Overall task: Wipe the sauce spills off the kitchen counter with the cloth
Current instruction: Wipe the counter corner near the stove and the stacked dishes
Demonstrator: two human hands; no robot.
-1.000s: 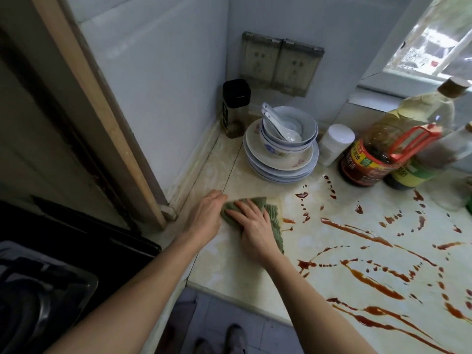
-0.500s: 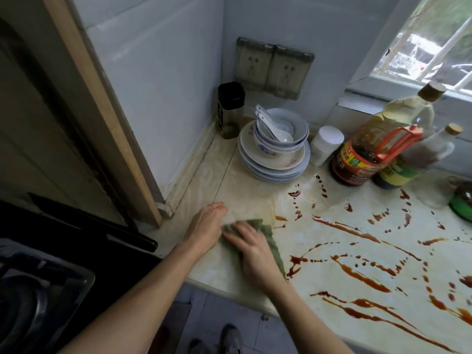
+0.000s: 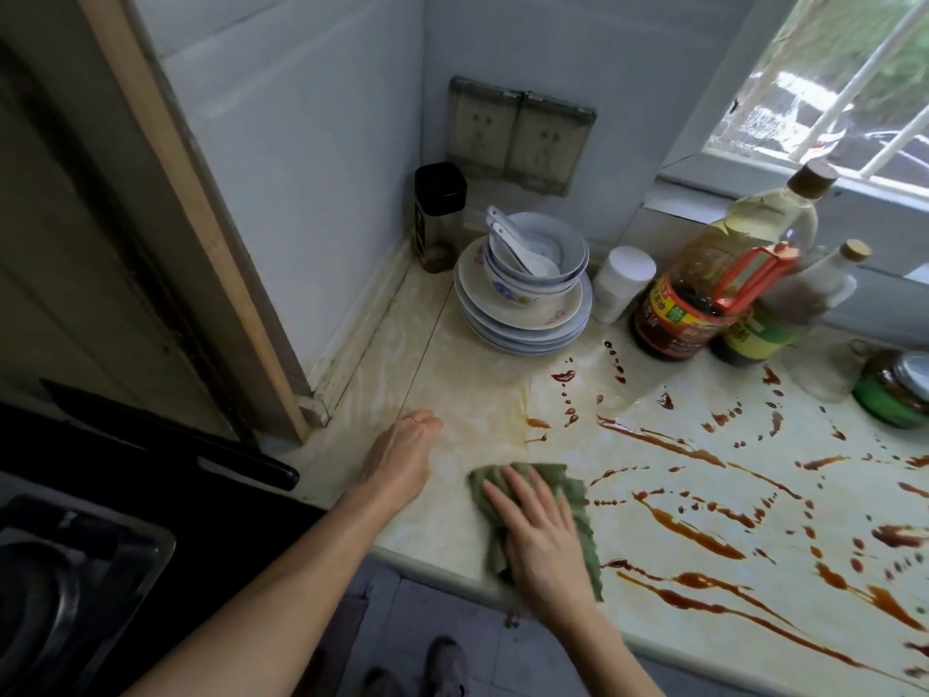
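Our right hand (image 3: 545, 540) lies flat, fingers spread, pressing the crumpled green cloth (image 3: 568, 487) onto the glossy marbled counter (image 3: 452, 384), right at its front edge. Left hand (image 3: 402, 455) rests loose beside it, holding nothing. Thin shiny brown sauce streaks (image 3: 658, 440) cover the right side. Two white ceramic spoons (image 3: 513, 244) sit in stacked round bowls (image 3: 563, 254), with two tall bottles (image 3: 704, 274) behind.

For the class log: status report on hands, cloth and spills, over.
Right hand flat on green cloth. Left hand resting on counter, empty. Sauce streaks unwiped to the right. Dishes, bottles at back, not in the way.
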